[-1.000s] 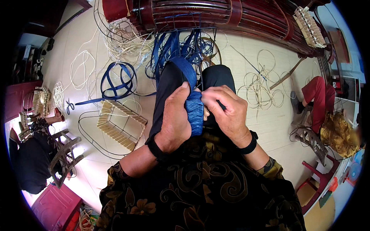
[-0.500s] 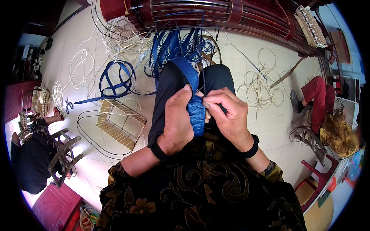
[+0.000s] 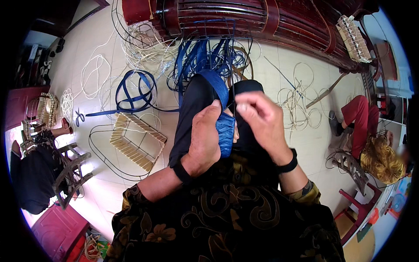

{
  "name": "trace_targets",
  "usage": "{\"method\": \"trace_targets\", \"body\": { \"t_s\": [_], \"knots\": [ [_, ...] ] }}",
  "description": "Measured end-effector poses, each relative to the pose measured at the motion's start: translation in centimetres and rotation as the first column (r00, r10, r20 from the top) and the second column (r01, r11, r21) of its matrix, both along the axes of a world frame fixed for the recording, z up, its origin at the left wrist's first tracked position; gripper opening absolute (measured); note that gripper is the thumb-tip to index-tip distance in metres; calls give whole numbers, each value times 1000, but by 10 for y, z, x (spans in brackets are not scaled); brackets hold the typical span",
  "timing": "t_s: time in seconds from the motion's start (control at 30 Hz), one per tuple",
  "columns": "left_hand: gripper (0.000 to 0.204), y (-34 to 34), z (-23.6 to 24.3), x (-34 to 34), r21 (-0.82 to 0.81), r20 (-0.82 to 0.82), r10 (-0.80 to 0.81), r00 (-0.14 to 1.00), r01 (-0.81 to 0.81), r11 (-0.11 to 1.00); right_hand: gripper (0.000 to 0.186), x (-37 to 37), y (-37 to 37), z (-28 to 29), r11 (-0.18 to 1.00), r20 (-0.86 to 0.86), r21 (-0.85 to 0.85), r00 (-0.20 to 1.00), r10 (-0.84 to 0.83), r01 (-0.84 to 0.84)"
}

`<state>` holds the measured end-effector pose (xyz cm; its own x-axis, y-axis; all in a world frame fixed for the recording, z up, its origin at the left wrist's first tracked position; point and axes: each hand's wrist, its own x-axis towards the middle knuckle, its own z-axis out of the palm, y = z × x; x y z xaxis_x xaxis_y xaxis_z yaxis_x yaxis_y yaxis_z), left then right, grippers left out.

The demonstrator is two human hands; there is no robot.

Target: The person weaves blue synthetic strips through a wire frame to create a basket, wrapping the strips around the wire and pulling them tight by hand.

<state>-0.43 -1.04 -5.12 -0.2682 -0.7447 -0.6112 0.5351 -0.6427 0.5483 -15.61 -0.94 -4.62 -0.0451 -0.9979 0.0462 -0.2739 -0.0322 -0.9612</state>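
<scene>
A dark wire frame (image 3: 233,81) runs up from my lap, its lower part wrapped in pleated blue strap (image 3: 225,135). My left hand (image 3: 203,133) is closed around this wrapped part, thumb pointing up along it. From there a loose length of blue strap (image 3: 211,81) arches over my left knee toward the tangle beyond. My right hand (image 3: 262,120) is raised just to the right of the wire with its fingers bent. Motion blurs its fingertips, so whether they pinch anything is unclear.
Blue straps (image 3: 205,56) and pale cords (image 3: 144,48) lie tangled on the floor before a dark red bench (image 3: 244,19). Left are scissors (image 3: 79,118), a coiled blue strap (image 3: 135,89) and a partly wrapped frame (image 3: 139,144). People sit at left (image 3: 35,174) and right (image 3: 362,118).
My right hand has lifted off the blue wrapping and moved up, fingers now blurred beside the wire. The left hand keeps its hold. The whole view has shifted slightly.
</scene>
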Motion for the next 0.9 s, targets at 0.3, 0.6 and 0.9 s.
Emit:
{"method": "trace_targets", "body": {
  "t_s": [0.3,0.6,0.9],
  "knots": [
    [37,1,-3,1,33,-43,-41,998,42,999,50,12,-68,26,902,321,314,927,194,-297],
    [38,-3,-1,1,53,-122,-4,992,10,999,25,-15,-32,12,901,577,330,815,43,-281],
    [41,-3,-13,3,3,-154,-58,986,60,998,32,-21,-42,35,887,785,258,619,39,-383]
  ]
}}
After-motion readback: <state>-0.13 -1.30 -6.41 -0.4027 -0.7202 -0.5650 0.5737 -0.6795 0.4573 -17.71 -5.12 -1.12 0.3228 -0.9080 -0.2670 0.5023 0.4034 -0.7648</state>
